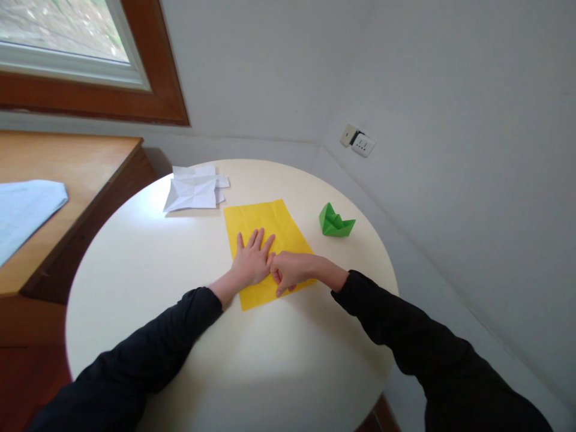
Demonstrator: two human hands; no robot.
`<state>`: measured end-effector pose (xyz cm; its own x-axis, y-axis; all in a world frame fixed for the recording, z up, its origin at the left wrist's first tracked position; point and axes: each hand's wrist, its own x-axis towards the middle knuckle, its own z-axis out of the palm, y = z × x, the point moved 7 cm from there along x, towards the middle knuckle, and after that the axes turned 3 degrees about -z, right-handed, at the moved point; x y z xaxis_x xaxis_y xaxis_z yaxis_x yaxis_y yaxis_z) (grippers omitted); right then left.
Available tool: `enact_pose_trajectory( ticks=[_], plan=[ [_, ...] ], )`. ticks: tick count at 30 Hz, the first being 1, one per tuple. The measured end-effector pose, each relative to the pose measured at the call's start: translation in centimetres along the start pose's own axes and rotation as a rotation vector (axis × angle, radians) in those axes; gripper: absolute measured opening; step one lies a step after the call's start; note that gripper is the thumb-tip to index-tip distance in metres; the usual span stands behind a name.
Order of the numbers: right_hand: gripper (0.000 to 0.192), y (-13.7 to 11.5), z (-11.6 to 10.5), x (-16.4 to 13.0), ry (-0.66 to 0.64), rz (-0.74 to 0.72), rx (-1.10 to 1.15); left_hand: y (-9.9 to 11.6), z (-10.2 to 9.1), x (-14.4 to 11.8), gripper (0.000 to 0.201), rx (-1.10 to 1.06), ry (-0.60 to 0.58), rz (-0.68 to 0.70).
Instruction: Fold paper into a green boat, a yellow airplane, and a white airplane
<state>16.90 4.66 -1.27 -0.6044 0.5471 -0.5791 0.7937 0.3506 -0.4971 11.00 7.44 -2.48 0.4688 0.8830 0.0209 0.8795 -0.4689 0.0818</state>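
Spreading across the round table [135, 282], a yellow sheet [265, 219] is lying flat at its middle, with white folded paper [193, 191] behind and a green paper boat [335, 221] to the right. The left hand [249, 261] is pressing it flat, fingers spread; the right hand [288, 271], curled, is pinning its near edge. Smoothing seems underway; a fold would call for lifting an edge cleanly.

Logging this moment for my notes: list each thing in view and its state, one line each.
yellow paper: flat on the table, pressed by both hands
left hand: open, palm down on the paper
right hand: curled, pressing the paper
green paper boat: folded, upright, untouched
white paper: creased, partly folded, lying loose
round table: bears all papers
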Motion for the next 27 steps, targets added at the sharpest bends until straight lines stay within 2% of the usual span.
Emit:
enact_pose_trajectory(
  ticks=[4, 14, 20, 27],
  plan=[
    [0.019, 0.0, 0.0, 0.2, -0.006, -0.009, -0.031, 0.0, 0.1, 0.0, 0.057, 0.002, -0.015, 0.001],
    [0.022, -0.4, 0.1, 0.4, 0.030, -0.146, -0.169, 0.0, 0.1, 0.0, 0.056, -0.005, -0.007, 0.005],
    [0.015, 0.9, 0.4, 0.3, -0.048, -0.090, 0.141, 0.0, 0.0, 0.0, 0.054, -0.009, -0.001, -0.007],
    [0.016, 1.1, 0.5, 0.5, -0.007, -0.091, 0.097, -0.1, 0.1, 0.1, 0.053, -0.012, 0.018, -0.008]
  ],
)
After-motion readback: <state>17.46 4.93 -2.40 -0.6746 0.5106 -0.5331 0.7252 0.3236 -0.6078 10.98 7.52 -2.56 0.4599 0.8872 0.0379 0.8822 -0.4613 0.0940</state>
